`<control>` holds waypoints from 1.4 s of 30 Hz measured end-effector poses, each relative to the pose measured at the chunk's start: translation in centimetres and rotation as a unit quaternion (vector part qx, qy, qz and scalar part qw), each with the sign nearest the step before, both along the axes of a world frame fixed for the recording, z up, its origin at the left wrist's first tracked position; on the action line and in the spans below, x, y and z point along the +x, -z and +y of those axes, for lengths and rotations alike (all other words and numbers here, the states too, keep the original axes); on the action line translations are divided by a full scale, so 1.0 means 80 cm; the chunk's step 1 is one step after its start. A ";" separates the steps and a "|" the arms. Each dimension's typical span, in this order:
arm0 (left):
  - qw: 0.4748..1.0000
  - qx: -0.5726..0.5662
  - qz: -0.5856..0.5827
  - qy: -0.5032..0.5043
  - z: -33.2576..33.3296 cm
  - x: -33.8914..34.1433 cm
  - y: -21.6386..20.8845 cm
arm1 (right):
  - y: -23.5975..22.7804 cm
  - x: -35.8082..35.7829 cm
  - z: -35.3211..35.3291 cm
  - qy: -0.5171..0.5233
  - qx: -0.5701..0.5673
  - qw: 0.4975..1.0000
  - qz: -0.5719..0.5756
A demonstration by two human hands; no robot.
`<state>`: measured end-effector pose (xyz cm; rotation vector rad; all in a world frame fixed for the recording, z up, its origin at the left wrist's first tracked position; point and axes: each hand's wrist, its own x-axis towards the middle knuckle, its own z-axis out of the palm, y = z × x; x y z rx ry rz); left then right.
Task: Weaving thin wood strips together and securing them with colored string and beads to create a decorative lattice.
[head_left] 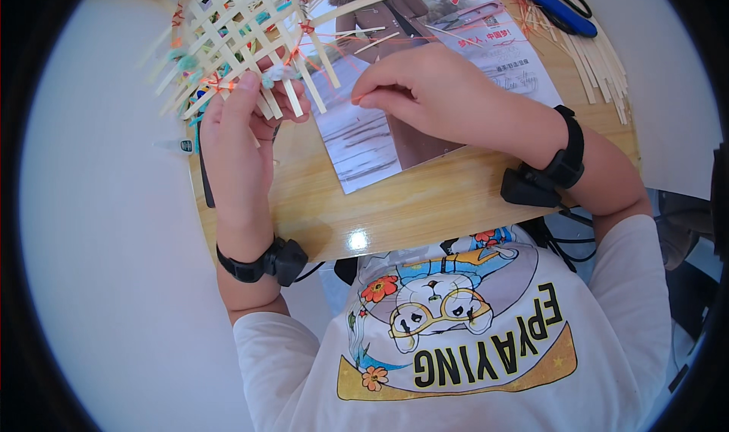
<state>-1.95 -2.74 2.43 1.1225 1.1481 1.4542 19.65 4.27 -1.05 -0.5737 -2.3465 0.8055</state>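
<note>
Weave [247, 33] at the table's [342, 227] far left — left hand [239, 139] gripping its near edge. Right hand [425, 82] pinching orange thread [356, 100]. I'd pull light and even — brace that edge so slats [293, 99] don't skew.

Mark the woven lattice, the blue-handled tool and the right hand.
Woven lattice [244, 31]: head view, middle of the crossed pale strips.
Blue-handled tool [562, 9]: head view, on the blue handle.
Right hand [431, 84]: head view, back of the hand.
</note>
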 end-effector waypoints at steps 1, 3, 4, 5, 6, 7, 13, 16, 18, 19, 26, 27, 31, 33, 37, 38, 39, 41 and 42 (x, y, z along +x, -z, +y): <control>1.000 0.000 0.000 -0.001 0.000 -0.002 0.001 | 0.001 0.002 0.001 0.008 -0.022 1.000 -0.014; 0.999 -0.005 -0.025 0.037 0.000 -0.007 0.004 | 0.002 0.005 0.000 -0.001 -0.013 1.000 -0.005; 0.999 -0.004 -0.024 0.036 -0.001 -0.005 0.003 | 0.001 0.006 -0.001 -0.008 -0.004 1.000 0.006; 0.999 -0.018 -0.037 0.035 -0.002 -0.002 0.001 | 0.000 0.006 -0.004 -0.009 -0.002 1.000 0.006; 0.998 -0.033 -0.050 0.034 -0.002 -0.001 0.000 | -0.003 0.006 -0.008 -0.007 0.003 1.000 0.016; 0.998 -0.032 -0.050 0.034 -0.002 -0.002 0.000 | -0.004 0.006 -0.011 -0.005 0.008 1.000 0.025; 0.996 -0.040 -0.066 0.050 -0.004 -0.008 0.002 | -0.006 0.005 0.002 0.058 -0.252 0.965 0.043; 0.995 -0.039 -0.078 0.053 -0.003 -0.009 0.002 | -0.004 0.007 0.008 0.007 -0.312 0.949 0.033; 0.994 -0.042 -0.081 0.055 -0.002 -0.010 0.003 | -0.010 0.008 0.003 0.009 -0.303 0.952 0.029; 0.994 -0.043 -0.081 0.055 -0.002 -0.009 0.003 | -0.012 0.008 0.000 0.010 -0.295 0.955 0.025; 0.989 -0.046 -0.126 0.054 -0.002 -0.010 0.002 | -0.009 0.020 -0.004 0.065 -0.134 0.982 0.116; 0.988 -0.045 -0.134 0.059 -0.002 -0.009 0.002 | -0.009 0.023 -0.003 0.058 -0.136 0.975 0.164; 0.987 -0.051 -0.135 0.069 0.000 -0.011 0.002 | -0.006 0.010 0.010 0.069 -0.195 0.953 0.222; 0.986 -0.063 -0.123 0.097 0.003 -0.011 0.004 | -0.011 -0.003 0.006 0.060 -0.254 0.940 0.222; 0.987 -0.085 -0.106 0.092 0.001 -0.008 0.003 | -0.017 0.006 0.023 -0.011 -0.367 0.922 0.123; 0.987 -0.079 -0.104 0.094 0.001 -0.011 0.003 | -0.017 0.011 0.030 -0.011 -0.368 0.922 0.123; 0.987 -0.073 -0.103 0.095 0.000 -0.013 0.003 | -0.017 0.017 0.037 0.029 -0.342 0.933 0.111; 0.988 -0.069 -0.106 0.087 0.002 -0.011 0.000 | -0.012 0.040 0.063 0.041 -0.301 0.947 0.102; 0.989 -0.065 -0.108 0.077 0.003 -0.010 -0.002 | -0.010 0.051 0.073 0.040 -0.299 0.948 0.102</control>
